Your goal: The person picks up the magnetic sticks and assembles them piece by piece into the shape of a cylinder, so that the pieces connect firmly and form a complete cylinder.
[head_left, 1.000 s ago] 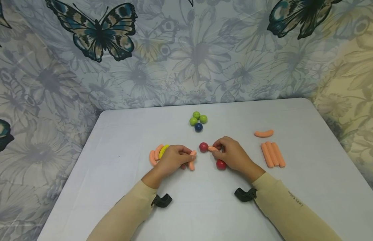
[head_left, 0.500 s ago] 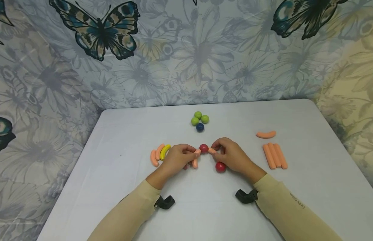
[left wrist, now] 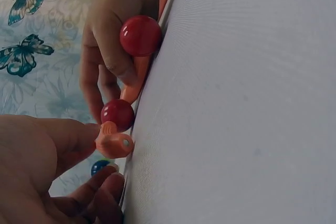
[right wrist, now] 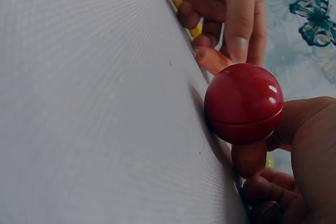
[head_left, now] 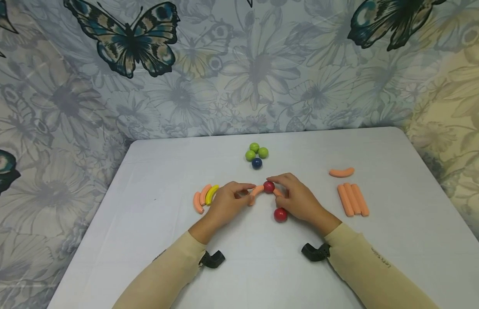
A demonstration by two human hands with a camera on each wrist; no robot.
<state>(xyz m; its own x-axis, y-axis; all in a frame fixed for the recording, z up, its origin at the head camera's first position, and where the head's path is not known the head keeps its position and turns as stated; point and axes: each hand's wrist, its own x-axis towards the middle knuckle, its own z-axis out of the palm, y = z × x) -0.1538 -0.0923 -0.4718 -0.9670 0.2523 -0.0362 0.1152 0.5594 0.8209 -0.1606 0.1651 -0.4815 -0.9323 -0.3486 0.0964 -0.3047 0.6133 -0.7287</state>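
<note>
My left hand (head_left: 230, 201) pinches a curved orange rod (head_left: 256, 191) between thumb and index finger. A pale dot marks the rod's near end in the left wrist view. Its far end meets a glossy red ball (head_left: 268, 187). On the ball's other side, a second orange rod (left wrist: 137, 77) runs under my right hand (head_left: 299, 197). My right thumb grips that rod while the index finger reaches over to the far side of the red ball. Another red ball (head_left: 280, 215) sits just below the right hand, and looms large in the right wrist view.
Left of the left hand lie two curved orange rods (head_left: 198, 202) and a yellow one (head_left: 212, 195). Several green balls (head_left: 250, 155) and a dark blue ball (head_left: 257, 163) cluster at the back. Three straight orange rods (head_left: 353, 200) and a curved one (head_left: 342, 172) lie at right.
My left hand has moved right with the curved rod and turned it, so its end now meets the red ball. That ball has shifted slightly right, and my right index finger has extended to it.
</note>
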